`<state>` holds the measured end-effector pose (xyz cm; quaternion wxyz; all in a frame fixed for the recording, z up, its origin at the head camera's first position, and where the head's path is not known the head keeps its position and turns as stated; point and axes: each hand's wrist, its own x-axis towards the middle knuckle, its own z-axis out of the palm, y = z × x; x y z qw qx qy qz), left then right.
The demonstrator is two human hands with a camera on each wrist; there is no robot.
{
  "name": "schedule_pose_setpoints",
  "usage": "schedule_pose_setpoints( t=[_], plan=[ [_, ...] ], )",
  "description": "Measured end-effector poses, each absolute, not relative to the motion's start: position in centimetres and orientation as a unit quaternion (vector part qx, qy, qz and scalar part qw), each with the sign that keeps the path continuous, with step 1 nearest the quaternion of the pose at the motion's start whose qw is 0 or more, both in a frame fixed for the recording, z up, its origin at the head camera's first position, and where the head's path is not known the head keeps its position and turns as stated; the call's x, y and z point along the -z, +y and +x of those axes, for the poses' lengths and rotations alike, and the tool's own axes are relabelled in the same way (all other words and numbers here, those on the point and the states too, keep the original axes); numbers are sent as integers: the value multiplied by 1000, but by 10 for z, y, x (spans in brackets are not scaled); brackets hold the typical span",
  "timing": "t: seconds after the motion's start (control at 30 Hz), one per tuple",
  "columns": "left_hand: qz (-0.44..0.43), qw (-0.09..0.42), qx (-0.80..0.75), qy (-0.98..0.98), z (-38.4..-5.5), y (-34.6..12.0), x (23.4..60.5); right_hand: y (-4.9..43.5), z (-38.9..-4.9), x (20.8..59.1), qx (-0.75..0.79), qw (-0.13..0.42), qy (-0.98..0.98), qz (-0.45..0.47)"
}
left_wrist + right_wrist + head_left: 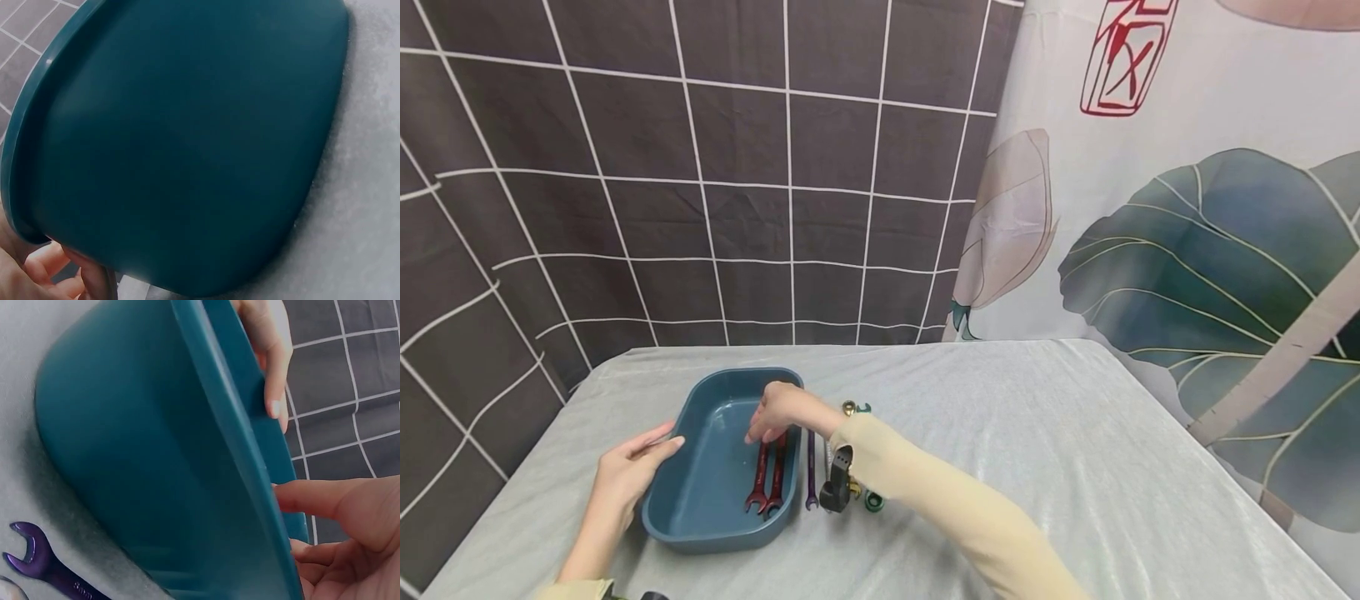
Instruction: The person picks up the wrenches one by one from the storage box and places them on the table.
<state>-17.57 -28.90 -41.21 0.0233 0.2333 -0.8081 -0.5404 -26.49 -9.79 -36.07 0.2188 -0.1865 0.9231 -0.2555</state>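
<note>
Head view: a blue tray (700, 475) sits toward the table's (1000, 467) left edge, two red wrenches (761, 475) inside it. The left hand (627, 468) pinches the rim nearest that edge; the right hand (782, 407) bends over the wrenches' far ends, whether pinching one I cannot tell. A purple wrench (811, 475) lies just outside.

Right sleeve (958, 521): pale yellow, plain, long; lower centre to lower right of the head view. Wrist unit (835, 483): black, blocky, fitted near the right cuff. Left sleeve (574, 591): pale yellow, cropped at lower left. Left hand (628, 468) and right hand (781, 408): ungloved.
</note>
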Motion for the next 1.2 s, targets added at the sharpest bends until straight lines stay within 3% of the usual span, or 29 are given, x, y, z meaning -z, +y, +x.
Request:
schedule_pose_setpoints(
  t=[0.47,0.73,1.2],
  plan=[
    [241,17,542,-805,-176,-289,413,-107,-259,365,178,163,957,-160],
    [240,23,542,-805,-176,-289,412,-105,-255,367,151,109,960,-208],
    [238,25,542,-806,-176,-288,413,-107,-253,375,117,68,963,-232]
  ],
)
